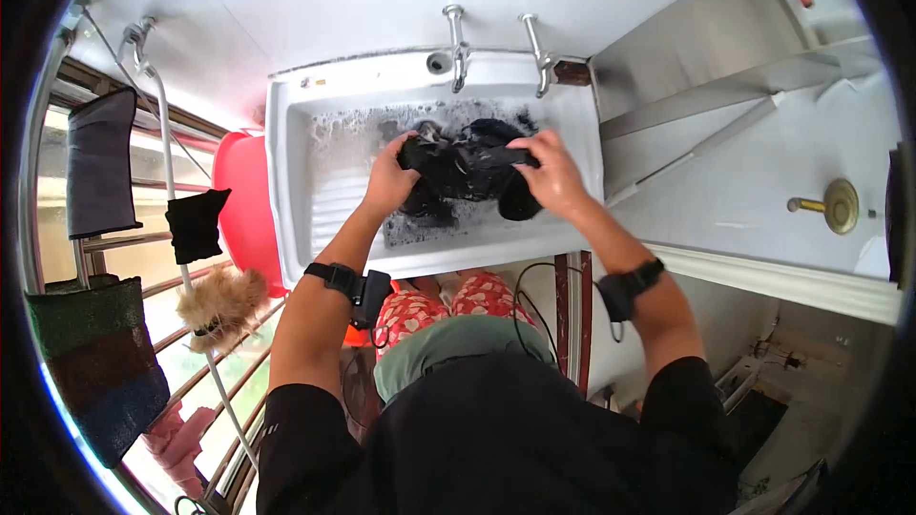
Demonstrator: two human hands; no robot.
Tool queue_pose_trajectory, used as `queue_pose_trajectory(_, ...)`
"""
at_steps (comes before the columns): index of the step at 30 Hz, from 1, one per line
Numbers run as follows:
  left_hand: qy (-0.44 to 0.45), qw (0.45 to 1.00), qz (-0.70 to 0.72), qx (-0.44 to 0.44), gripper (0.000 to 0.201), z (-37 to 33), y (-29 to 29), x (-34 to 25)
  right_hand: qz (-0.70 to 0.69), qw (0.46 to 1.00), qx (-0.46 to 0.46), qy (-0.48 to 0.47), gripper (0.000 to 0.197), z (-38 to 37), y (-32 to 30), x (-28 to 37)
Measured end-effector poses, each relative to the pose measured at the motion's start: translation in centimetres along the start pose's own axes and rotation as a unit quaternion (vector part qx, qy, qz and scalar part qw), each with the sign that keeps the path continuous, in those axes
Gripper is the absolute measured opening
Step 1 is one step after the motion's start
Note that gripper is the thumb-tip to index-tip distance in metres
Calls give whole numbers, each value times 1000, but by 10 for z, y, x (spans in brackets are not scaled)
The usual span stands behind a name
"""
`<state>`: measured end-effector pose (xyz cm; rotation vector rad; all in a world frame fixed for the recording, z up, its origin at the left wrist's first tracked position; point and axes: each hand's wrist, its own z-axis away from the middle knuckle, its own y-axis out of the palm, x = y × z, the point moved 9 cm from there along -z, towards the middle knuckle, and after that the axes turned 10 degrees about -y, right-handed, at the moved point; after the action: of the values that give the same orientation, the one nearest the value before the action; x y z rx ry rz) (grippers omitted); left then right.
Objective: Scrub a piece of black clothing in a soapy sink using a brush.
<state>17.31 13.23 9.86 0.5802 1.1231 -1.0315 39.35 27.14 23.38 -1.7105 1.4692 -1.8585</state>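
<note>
A soaked black garment (pixel 466 172) is stretched between my two hands over a white sink (pixel 286 200). My left hand (pixel 391 175) grips its left end, fingers closed round the cloth. At the other end my right hand (pixel 553 172) pinches the fabric between thumb and fingers. The lower part of the cloth hangs into soapy water (pixel 358 129) with grey suds. Ridges of a washboard slope show on the sink's left side. What kind of garment it is, I cannot make out.
Two metal taps (pixel 458 48) (pixel 536 55) rise behind the sink. A red basin (pixel 243 200) stands at its left. Further left, cloths (pixel 102 162) and a fluffy tan duster (pixel 224 307) hang by a railing. A metal panel (pixel 697 57) adjoins the right side.
</note>
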Motion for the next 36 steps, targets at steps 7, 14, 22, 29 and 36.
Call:
queue_pose_trajectory(7, -46, 922, -363, -125, 55, -15, 20, 81, 83, 984, 147, 53, 48, 26, 195, -92)
queue_pose_trajectory(14, -4, 957, -282, -72, 53, -59, 79, 157, 135, 943, 285, 108, 49, 56, 276, -154)
queue_pose_trajectory(22, -138, 851, -498, -93, 57, -44, 73, 397, 79, 817, 562, 102, 46, 86, 372, -176)
queue_pose_trajectory(29, -254, 799, -511, 189, 40, -55, 118, 368, 122, 829, 540, 80, 58, 128, 386, -229)
queue_pose_trajectory(36, -89, 915, -392, -25, 37, -44, 66, 74, 75, 950, 295, 76, 59, 40, 229, -167)
